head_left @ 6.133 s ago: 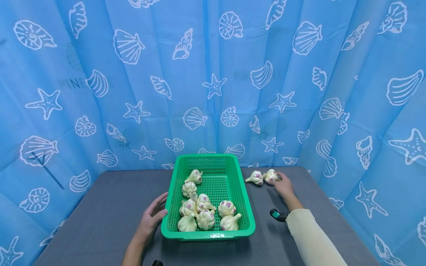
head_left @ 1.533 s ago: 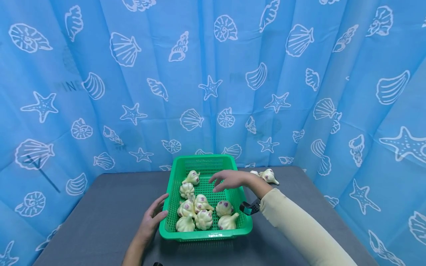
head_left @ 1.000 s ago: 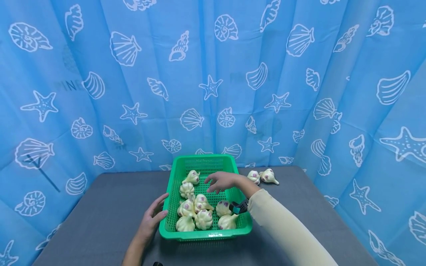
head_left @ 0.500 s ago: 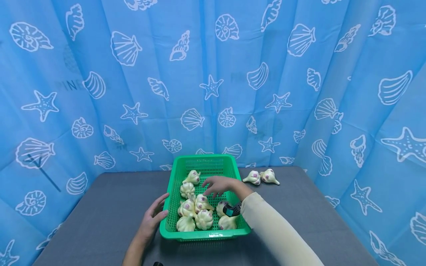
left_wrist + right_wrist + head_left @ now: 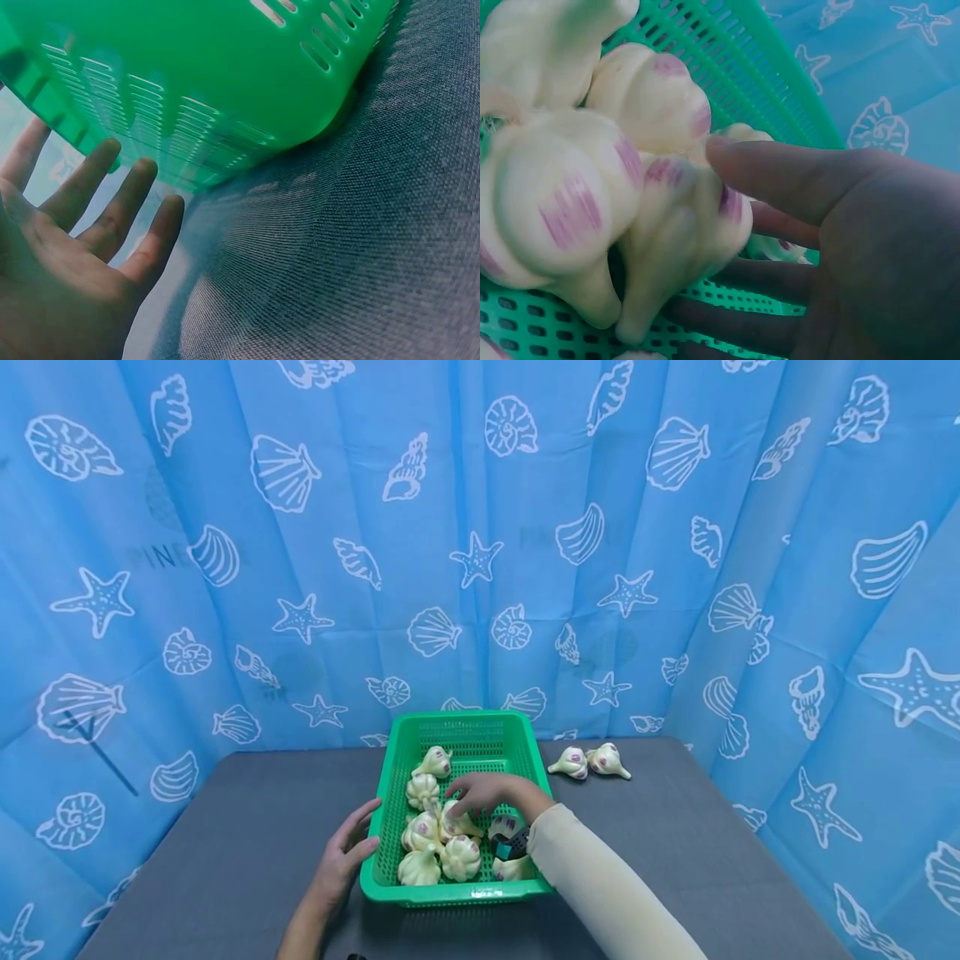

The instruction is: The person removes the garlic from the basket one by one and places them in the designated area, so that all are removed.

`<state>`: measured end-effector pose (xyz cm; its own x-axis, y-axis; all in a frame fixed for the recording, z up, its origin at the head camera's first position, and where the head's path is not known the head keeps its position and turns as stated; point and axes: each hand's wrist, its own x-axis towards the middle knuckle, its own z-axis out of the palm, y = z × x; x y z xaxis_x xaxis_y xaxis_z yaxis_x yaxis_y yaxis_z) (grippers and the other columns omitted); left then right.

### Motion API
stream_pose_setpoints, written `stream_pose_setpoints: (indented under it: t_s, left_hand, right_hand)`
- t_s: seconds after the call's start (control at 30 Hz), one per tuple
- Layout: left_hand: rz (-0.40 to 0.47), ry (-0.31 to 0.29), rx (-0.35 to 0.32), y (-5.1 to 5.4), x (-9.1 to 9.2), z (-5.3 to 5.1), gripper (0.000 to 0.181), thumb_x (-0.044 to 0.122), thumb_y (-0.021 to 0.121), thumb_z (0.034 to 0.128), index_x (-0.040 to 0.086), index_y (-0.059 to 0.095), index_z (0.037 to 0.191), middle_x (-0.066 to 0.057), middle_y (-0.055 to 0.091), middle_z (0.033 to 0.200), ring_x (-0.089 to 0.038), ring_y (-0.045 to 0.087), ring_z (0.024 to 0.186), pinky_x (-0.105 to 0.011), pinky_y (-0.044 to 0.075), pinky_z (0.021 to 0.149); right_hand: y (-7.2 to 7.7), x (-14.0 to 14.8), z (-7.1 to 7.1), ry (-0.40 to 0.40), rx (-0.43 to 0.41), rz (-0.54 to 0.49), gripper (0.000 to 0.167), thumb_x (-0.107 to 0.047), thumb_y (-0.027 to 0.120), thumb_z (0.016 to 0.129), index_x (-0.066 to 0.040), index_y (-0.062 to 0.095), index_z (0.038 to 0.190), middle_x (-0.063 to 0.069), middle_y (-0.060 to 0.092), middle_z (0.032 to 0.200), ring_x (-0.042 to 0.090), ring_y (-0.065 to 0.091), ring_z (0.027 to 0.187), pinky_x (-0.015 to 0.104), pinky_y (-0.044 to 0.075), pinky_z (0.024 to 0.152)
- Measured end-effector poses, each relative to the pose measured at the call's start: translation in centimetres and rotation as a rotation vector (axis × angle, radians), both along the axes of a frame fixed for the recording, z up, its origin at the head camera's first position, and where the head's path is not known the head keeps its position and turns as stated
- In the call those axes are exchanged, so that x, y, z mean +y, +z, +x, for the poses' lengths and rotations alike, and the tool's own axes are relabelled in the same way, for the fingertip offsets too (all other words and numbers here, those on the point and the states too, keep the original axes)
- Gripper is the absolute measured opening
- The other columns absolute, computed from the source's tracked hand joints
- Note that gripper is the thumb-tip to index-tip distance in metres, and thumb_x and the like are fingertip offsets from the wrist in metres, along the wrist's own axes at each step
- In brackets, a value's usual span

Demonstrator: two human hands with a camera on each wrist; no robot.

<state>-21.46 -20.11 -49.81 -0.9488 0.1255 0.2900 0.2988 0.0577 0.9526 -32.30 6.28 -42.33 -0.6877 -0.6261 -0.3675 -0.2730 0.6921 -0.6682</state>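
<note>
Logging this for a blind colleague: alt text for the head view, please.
A person's right hand reaches among garlic bulbs in a green basket, left hand at its left side. Two more bulbs lie to its right.

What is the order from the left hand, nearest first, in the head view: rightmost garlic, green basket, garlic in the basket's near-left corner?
1. Green basket: just right of the left hand.
2. Corner garlic: inside the basket.
3. Rightmost garlic: on the table, right of the basket.
</note>
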Motion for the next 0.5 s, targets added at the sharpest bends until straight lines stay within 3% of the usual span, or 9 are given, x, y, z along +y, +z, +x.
stream_pose_setpoints:
  t_s: [0.5]
  left_hand:
    - [-0.001,0.008,-0.024,-0.22,-0.05,-0.19,0.050,0.009,0.051,0.0989,0.005,0.040,0.148,-0.025,0.043,0.141,-0.034,0.045,0.123,-0.032,0.045,0.090]
  right_hand:
    - [-0.22,-0.80,0.54,0.027,0.093,0.057,0.049,-0.028,0.069,0.092,-0.014,0.055,0.136,0.009,0.051,0.137,0.026,0.053,0.118,0.040,0.050,0.079]
